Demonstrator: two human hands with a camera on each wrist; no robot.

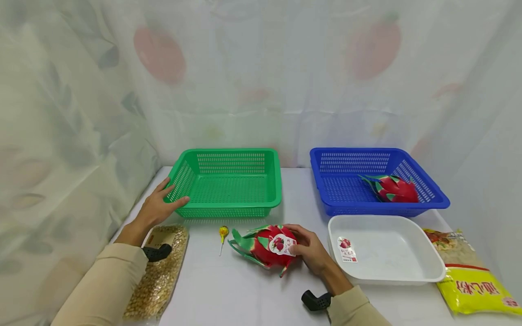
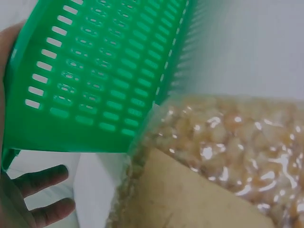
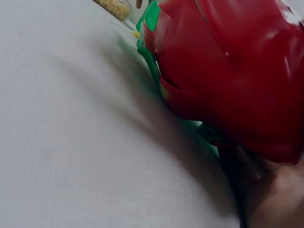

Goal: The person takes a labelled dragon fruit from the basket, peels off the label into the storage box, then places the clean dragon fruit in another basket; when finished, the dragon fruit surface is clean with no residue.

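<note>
In the head view, a red dragon fruit (image 1: 263, 246) with green leaf tips and a round white label is gripped at its right end by my right hand (image 1: 314, 256). The right wrist view shows the fruit's glossy red side (image 3: 228, 61) close over the white tabletop, casting a shadow. My left hand (image 1: 157, 206) rests at the front left corner of a green basket (image 1: 232, 212), fingers spread along the rim. From the left wrist, two fingers (image 2: 42, 180) extend past the basket's slotted wall (image 2: 90, 114). A yellow lollipop (image 1: 223, 233) lies left of the fruit.
A blue basket (image 1: 375, 210) at back right holds another dragon fruit (image 1: 395, 190). In front of it sits a white tray (image 1: 387, 249) with a fruit sticker inside. A yellow-labelled bag (image 1: 473, 280) lies far right; a bag of kernels (image 1: 159, 276) lies under the left forearm.
</note>
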